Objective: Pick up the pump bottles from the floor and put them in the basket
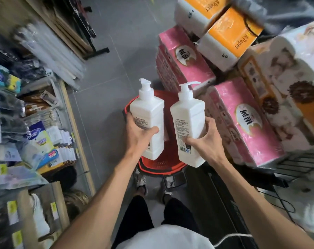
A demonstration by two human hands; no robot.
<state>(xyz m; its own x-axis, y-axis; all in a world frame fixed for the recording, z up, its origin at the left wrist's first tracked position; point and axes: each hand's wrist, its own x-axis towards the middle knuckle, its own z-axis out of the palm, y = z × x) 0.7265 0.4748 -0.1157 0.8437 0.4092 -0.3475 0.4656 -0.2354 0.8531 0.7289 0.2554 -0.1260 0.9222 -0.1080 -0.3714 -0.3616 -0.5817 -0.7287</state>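
My left hand (138,135) gripped the left bottle (147,108), right hand (206,143) the right bottle (187,115), pumps pointing away from me. White, square-shouldered plastic; the red basket (161,165) below seemed slotted.

The left grip (141,134) and right grip (205,141) are held forward side by side, each curled tight.

Open-topped red basket (161,163) sits on a narrow strip of grey tiled floor (106,83), reachable from above. Shelf unit (76,130) crowds the left. Stacked pink tissue packs (186,65) stand close on the right, with a wire rack (301,162) nearer.
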